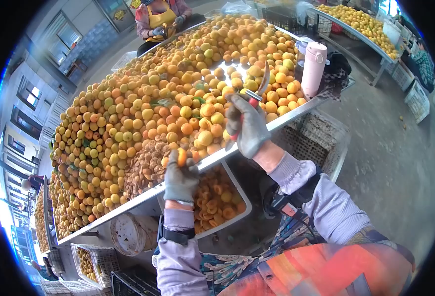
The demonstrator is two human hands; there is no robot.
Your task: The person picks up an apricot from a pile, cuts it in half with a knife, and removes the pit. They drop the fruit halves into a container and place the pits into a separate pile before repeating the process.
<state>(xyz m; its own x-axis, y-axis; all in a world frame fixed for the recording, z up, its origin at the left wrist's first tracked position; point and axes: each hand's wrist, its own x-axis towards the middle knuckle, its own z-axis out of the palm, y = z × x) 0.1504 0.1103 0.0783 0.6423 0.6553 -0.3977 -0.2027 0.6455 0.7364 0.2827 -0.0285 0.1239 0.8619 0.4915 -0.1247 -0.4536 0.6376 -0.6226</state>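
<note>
a long counter [296, 112] carries a heap of fruit [143, 98]. below its near edge sits a tray [243, 197] of cut halves. the right hand [247, 130] is closed round a curved knife [264, 79] above the heap; the left hand [180, 178] pinches a single apricot [181, 157] at the counter's edge.

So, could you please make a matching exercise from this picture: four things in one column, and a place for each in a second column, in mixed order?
Things
1. knife
2. apricot
3. pink bottle
4. tray of apricot halves

Places
A. below the edge of the table
B. in the fingers of the gloved left hand
C. upright at the table's right end
D. in the gloved right hand, blade up

Pairs: 1-D, 2-B, 3-C, 4-A
</note>
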